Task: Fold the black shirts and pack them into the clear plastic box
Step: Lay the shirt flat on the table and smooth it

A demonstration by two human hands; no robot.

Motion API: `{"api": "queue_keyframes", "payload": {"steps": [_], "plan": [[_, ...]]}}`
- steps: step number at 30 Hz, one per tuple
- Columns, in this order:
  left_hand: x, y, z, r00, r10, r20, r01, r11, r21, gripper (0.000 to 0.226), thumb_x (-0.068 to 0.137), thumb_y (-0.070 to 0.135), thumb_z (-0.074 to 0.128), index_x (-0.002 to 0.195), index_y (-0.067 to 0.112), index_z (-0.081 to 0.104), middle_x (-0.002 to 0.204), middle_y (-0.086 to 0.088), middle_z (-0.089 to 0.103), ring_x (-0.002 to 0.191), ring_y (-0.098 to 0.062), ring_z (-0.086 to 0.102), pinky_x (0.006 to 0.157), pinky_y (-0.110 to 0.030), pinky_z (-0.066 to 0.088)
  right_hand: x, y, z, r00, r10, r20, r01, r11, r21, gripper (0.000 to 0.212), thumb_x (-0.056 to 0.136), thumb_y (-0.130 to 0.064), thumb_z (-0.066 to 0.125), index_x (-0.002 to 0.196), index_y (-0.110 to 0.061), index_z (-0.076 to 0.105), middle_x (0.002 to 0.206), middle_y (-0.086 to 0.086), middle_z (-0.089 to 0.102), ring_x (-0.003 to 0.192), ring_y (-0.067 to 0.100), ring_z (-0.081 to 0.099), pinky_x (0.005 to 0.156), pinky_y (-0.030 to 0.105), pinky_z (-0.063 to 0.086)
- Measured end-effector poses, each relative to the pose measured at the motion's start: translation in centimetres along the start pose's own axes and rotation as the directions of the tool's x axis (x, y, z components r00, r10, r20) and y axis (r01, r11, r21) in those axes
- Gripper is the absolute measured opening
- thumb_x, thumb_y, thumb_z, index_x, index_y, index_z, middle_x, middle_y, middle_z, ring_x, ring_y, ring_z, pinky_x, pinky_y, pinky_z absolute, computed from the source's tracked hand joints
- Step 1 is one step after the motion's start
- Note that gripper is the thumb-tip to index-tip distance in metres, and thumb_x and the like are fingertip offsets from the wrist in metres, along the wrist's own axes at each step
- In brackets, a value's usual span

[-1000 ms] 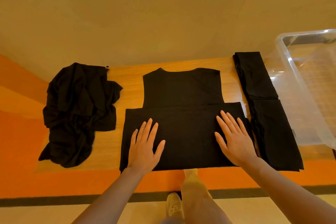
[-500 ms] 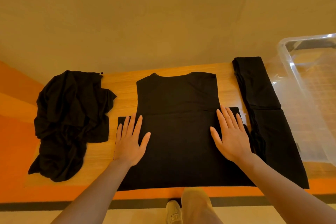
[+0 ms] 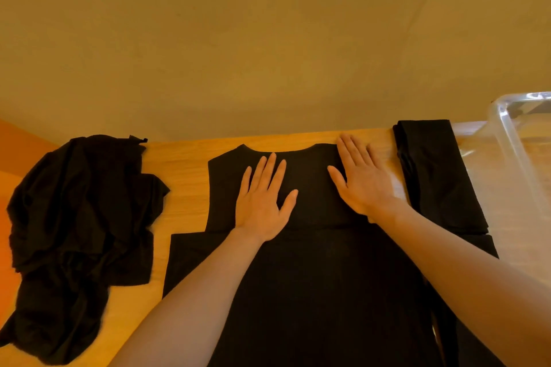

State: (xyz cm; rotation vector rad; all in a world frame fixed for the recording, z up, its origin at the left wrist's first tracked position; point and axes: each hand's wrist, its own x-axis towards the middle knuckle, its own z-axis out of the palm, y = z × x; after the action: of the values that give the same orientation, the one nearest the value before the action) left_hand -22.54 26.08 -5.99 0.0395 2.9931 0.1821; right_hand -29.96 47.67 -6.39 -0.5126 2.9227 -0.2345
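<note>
A black shirt [image 3: 310, 277] lies flat on the wooden table [image 3: 185, 176] in front of me, its sleeves folded in and its collar at the far side. My left hand [image 3: 264, 201] presses flat on the shirt's upper part, fingers straight. My right hand [image 3: 362, 180] lies flat at the shirt's upper right corner, fingers reaching onto the bare wood. A folded black shirt [image 3: 438, 176] lies to the right. The clear plastic box [image 3: 507, 140] stands at the far right, cut off by the frame edge.
A crumpled heap of black shirts [image 3: 74, 232] sits at the table's left end. A beige wall rises directly behind the table. An orange surface shows at the far left.
Both hands have slid from the shirt's lower half up to its collar end. The camera has moved closer and lower over the table.
</note>
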Motion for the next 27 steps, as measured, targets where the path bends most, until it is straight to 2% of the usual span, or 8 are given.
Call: {"api": "queue_keyframes", "payload": {"steps": [9,12,15,24,27], "plan": [[0.5,-0.8,-0.2,0.999,-0.029,-0.039,0.028,0.999,-0.036,0.072,0.095,0.064,0.014,0.154,0.024,0.005,0.162,-0.001,-0.003,0.148,-0.015,-0.011,0.121,-0.043,-0.002,0.2,0.1,-0.3,1.000,-0.020,-0.024,0.020,1.000,0.010,0.072,0.097,-0.058,0.005,0.153,-0.016,-0.006,0.161,0.001,-0.009,0.147,0.013,-0.016,0.120,0.041,-0.007],[1.1,-2.9,-0.9,0.988,-0.133,-0.083,0.128,0.990,-0.059,0.070,0.097,0.061,0.013,0.154,0.022,0.008,0.162,-0.002,0.001,0.148,-0.016,-0.007,0.121,-0.042,-0.002,-0.6,-1.2,-0.5,0.992,-0.116,-0.057,0.116,0.993,0.005,0.067,0.100,-0.053,0.013,0.154,-0.014,0.003,0.161,0.001,-0.002,0.148,0.014,-0.007,0.120,0.042,-0.001],[1.3,-6.2,-1.0,0.976,-0.216,-0.019,0.215,0.976,-0.046,0.073,0.093,0.064,0.006,0.155,0.025,0.002,0.162,0.000,-0.006,0.148,-0.015,-0.013,0.120,-0.041,-0.005,-0.8,-2.1,0.2,0.989,-0.143,-0.020,0.143,0.990,-0.004,0.068,0.099,-0.056,0.010,0.154,-0.016,0.007,0.162,-0.001,0.002,0.149,0.013,-0.004,0.120,0.040,-0.001],[0.5,-11.1,-1.1,0.976,-0.218,0.028,0.218,0.976,-0.009,0.075,0.089,0.067,-0.004,0.153,0.028,-0.007,0.161,0.001,-0.014,0.146,-0.016,-0.018,0.120,-0.042,-0.007,0.9,-4.0,0.4,0.989,-0.144,0.028,0.144,0.990,0.002,0.070,0.094,-0.057,0.001,0.153,-0.020,0.000,0.160,-0.005,-0.006,0.147,0.010,-0.012,0.120,0.039,-0.007],[-0.2,-11.9,-1.6,0.980,-0.197,0.012,0.197,0.980,-0.026,0.070,0.093,0.061,0.000,0.154,0.025,-0.002,0.162,-0.001,-0.008,0.147,-0.017,-0.015,0.120,-0.042,-0.006,0.5,-4.3,-0.2,0.987,-0.161,-0.008,0.161,0.985,0.062,0.066,0.097,-0.051,0.005,0.153,-0.016,0.011,0.161,-0.002,0.005,0.148,0.010,-0.004,0.121,0.039,-0.001]]}}
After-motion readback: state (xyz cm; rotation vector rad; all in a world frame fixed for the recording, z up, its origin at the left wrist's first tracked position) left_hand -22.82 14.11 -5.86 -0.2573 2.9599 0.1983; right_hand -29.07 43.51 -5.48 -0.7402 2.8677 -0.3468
